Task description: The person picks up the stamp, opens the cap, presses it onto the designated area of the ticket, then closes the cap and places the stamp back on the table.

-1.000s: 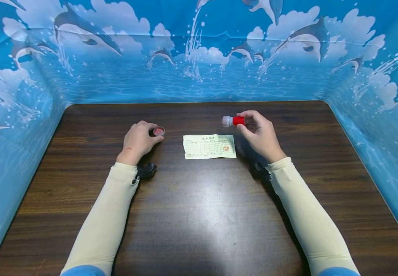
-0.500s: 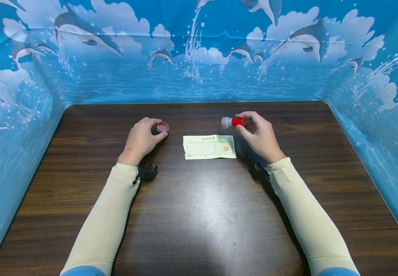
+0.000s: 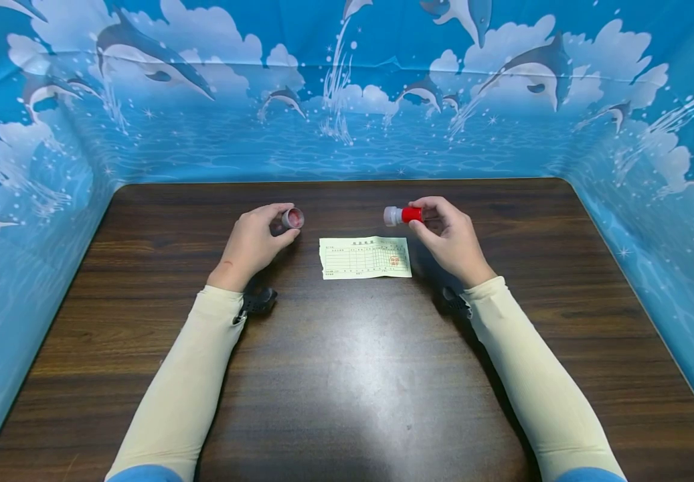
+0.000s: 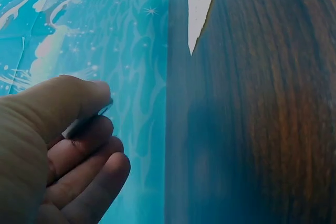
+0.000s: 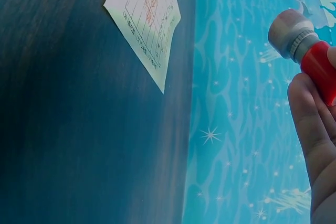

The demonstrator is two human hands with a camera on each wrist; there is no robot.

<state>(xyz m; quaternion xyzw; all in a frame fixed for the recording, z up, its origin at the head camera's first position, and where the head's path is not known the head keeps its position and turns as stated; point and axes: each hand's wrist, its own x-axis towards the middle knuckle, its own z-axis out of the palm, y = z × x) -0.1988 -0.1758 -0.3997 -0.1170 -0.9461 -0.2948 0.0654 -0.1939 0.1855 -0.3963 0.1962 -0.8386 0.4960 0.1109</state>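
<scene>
My left hand [image 3: 249, 242] pinches a small round cap [image 3: 293, 218] between thumb and fingertips. The cap's hollow side, pinkish within, faces right and toward the head camera. In the left wrist view the fingers hide most of it. Across the table my right hand [image 3: 454, 242] holds a stamp [image 3: 411, 214] by its red barrel, lying sideways with the translucent end pointing left. That pale end shows faint pink in the right wrist view. Between the hands, slightly nearer the body, a pale green receipt slip [image 3: 361, 258] with a printed grid lies flat, bearing a red seal mark on its right part.
The dark wood-grain table [image 3: 347, 375] reaches back to a blue dolphin-print curtain [image 3: 347, 147], which also borders it on both sides. Each wrist carries a black camera strap below a cream sleeve [image 3: 184, 375].
My left hand has moved right and slightly away from the body, turning the cap so its hollow side faces more to the right. The right hand has drifted slightly left with the stamp.
</scene>
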